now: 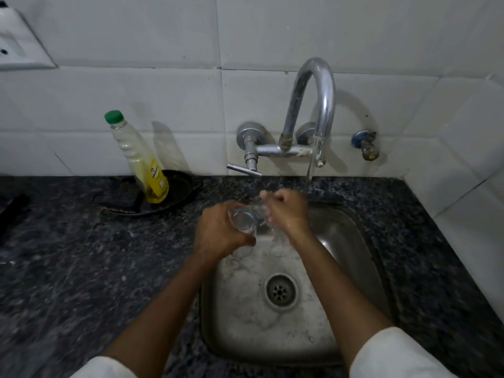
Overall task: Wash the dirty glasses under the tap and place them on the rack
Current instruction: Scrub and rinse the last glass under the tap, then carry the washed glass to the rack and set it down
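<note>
A clear drinking glass (244,221) lies on its side over the back left of the steel sink (351,241), wrapped by my left hand (218,233). My right hand (286,211) is just right of the glass with its fingers curled near the glass's mouth; whether they reach inside is blurred by splashing water. The chrome tap (313,102) on the tiled wall is running, and its stream falls just behind my right hand. No rack shows in the head view.
A dish-soap bottle (144,162) with a green cap leans in a black pan (174,192) on the dark granite counter (68,255) left of the sink. The tap lever (244,169) juts out low. A small valve (365,144) sits on the wall at right.
</note>
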`<state>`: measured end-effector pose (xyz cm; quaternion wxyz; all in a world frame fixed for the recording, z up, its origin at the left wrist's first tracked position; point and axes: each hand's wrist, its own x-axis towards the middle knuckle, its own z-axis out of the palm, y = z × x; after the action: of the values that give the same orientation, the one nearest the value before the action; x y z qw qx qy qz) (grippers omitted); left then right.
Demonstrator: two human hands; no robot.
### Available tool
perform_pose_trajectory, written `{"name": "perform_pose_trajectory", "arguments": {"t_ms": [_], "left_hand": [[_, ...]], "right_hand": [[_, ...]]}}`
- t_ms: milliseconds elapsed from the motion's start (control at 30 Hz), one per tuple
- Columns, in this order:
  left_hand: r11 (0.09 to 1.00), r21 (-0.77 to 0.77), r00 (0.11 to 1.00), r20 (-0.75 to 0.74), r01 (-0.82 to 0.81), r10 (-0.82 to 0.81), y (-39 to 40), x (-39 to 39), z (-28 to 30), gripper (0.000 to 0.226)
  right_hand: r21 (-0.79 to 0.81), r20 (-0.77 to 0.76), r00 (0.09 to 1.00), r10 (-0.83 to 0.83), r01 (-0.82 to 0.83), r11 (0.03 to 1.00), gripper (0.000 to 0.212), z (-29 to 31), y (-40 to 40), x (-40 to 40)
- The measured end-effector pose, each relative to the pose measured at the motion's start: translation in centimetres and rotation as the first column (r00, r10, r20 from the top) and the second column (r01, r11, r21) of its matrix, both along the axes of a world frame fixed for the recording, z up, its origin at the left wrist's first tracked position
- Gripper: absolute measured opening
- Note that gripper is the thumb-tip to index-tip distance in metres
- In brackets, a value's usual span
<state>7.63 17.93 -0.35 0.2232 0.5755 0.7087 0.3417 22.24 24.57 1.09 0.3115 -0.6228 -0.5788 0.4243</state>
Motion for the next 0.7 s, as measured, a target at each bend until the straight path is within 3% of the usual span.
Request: {"name": "perform_pose_trajectory", "arguments": {"t_ms": [67,100,200,267,333,400,467,600,700], "left_hand": [[1.000,0.003,1.000,-0.015,0.004,-0.004,-0.1,-0.5,0.5,0.068],[1.000,0.004,1.000,-0.028,0.012,-0.011,-0.1,-0.9,0.7,0.070],[1.000,0.003,0.999,-0.038,0.015,-0.015,-0.1,-1.9,1.1,0.068],[1.000,0.009,0.999,-0.038,0.010,-0.009,-0.1,-2.7,1.4,0.061],[1.000,0.027,1.000,-0.027,0.009,-0.008,-0.2,-3.5,1.7,0.060],[0.999,0.038,1.000,-0.010,0.015,-0.015,-0.2,-4.1,1.8,0.058],[0.998,0.050,0.999,-0.005,0.033,-0.033,-0.3,-4.7,1.8,0.057],[0.997,0.062,0.999,-0.003,0.053,-0.053,-0.4,-5.5,2.2,0.057],[0.996,0.077,0.998,0.032,0.051,-0.054,-1.0,-5.7,2.9,0.055]], "right_hand": [[0.275,0.416,0.909,0.025,-0.151,0.950,0.038,2.6,-0.1,-1.7],[0.348,0.543,0.839,-0.022,-0.201,0.915,0.045,3.8,0.1,-2.5],[0.394,0.752,0.652,-0.099,-0.324,0.860,0.056,5.4,1.1,-4.7],[0.371,0.794,0.600,-0.096,-0.355,0.858,0.052,5.3,1.5,-5.5],[0.374,0.709,0.699,-0.092,-0.262,0.890,0.056,4.3,1.9,-5.6],[0.311,0.494,0.865,-0.088,-0.081,0.947,0.066,3.2,2.0,-5.7],[0.200,0.316,0.945,-0.085,0.021,0.980,0.069,2.6,2.0,-5.8],[0.103,0.067,0.997,0.033,-0.040,0.994,0.046,3.1,0.8,-4.8],[0.026,0.179,0.940,0.291,-0.300,0.954,0.010,2.8,-1.7,-2.9]]}}
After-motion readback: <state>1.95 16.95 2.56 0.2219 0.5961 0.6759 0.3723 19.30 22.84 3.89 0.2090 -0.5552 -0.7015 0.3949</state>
